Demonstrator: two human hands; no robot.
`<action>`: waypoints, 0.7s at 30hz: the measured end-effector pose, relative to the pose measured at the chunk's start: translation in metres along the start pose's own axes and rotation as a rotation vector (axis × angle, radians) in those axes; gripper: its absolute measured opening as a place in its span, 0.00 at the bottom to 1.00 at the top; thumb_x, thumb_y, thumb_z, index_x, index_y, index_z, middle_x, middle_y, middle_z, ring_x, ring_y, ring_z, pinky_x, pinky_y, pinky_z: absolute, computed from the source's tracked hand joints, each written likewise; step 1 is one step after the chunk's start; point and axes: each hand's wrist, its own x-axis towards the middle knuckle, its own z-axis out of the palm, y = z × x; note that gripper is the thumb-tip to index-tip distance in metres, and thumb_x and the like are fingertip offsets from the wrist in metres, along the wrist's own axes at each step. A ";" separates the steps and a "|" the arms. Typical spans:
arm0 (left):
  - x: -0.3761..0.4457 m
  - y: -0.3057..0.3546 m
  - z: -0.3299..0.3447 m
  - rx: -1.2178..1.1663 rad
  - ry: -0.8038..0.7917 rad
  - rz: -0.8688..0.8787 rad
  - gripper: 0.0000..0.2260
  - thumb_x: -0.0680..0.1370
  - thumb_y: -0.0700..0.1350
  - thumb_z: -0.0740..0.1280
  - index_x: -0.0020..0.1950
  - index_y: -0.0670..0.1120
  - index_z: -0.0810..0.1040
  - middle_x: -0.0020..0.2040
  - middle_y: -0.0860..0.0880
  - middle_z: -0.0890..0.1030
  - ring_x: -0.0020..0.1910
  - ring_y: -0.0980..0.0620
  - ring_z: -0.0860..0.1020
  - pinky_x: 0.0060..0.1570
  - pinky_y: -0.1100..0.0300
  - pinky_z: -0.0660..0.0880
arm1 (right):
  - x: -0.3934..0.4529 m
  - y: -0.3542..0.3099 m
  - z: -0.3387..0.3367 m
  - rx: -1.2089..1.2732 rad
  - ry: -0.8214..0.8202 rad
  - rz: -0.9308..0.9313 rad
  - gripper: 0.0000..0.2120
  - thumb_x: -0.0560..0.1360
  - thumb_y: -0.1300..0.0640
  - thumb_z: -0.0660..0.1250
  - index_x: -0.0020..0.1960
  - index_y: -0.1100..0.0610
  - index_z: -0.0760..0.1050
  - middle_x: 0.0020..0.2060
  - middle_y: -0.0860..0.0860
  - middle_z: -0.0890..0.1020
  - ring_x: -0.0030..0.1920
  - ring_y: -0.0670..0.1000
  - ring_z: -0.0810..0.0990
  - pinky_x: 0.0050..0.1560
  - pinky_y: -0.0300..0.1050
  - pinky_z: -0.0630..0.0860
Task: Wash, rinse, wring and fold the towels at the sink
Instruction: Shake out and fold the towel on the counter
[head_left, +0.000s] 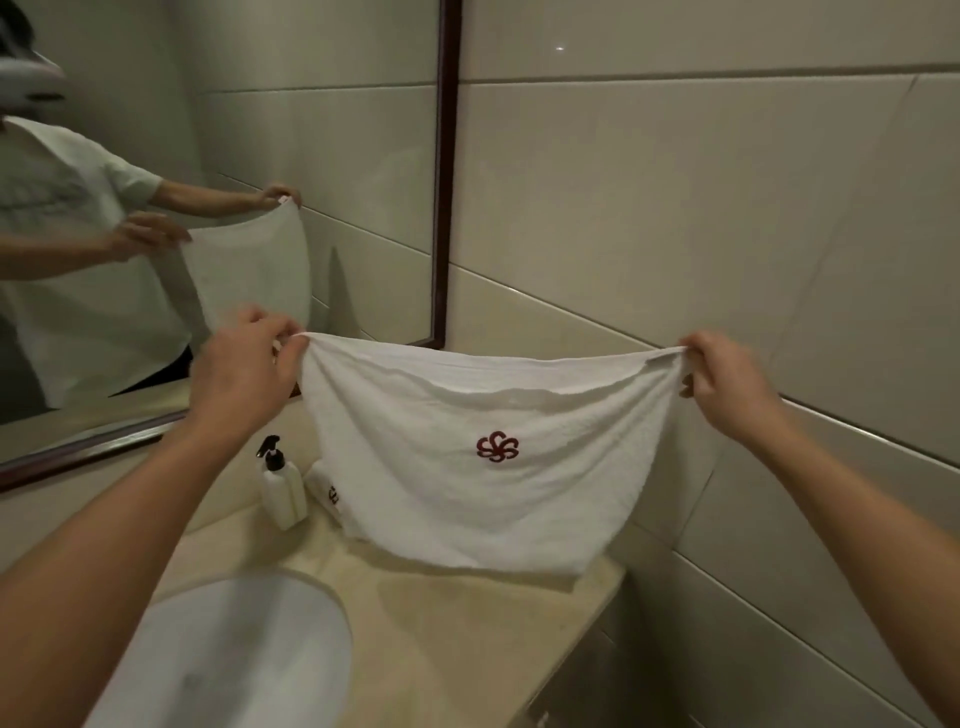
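Left hand (244, 364) and right hand (727, 384) hold towel (467, 499) spread

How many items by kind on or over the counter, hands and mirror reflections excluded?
Towels: 2, the held towel and a second towel partly hidden behind it
Pump bottles: 1, the white pump bottle
Sinks: 1, the sink
Total: 4

A white towel (483, 457) with a red emblem hangs spread above the counter, its top edge sagging.
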 end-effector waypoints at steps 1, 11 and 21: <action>-0.001 0.002 -0.004 0.053 0.005 -0.028 0.07 0.79 0.51 0.66 0.50 0.50 0.80 0.50 0.46 0.76 0.45 0.40 0.78 0.46 0.47 0.75 | 0.001 0.000 -0.004 0.015 0.012 -0.027 0.13 0.77 0.70 0.61 0.59 0.66 0.78 0.48 0.66 0.82 0.47 0.66 0.83 0.53 0.61 0.77; 0.009 -0.016 -0.002 0.050 -0.069 -0.147 0.15 0.73 0.65 0.57 0.45 0.57 0.75 0.34 0.50 0.82 0.42 0.44 0.82 0.46 0.46 0.79 | 0.011 0.015 -0.017 -0.115 -0.206 -0.287 0.08 0.78 0.71 0.65 0.55 0.69 0.79 0.47 0.65 0.81 0.43 0.66 0.82 0.45 0.46 0.70; 0.014 0.018 -0.003 -0.289 -0.041 -0.291 0.04 0.79 0.44 0.64 0.47 0.46 0.78 0.33 0.47 0.83 0.34 0.52 0.81 0.48 0.51 0.79 | 0.016 0.018 0.003 -0.044 -0.143 -0.170 0.08 0.79 0.68 0.62 0.56 0.65 0.78 0.47 0.62 0.82 0.49 0.64 0.80 0.45 0.46 0.65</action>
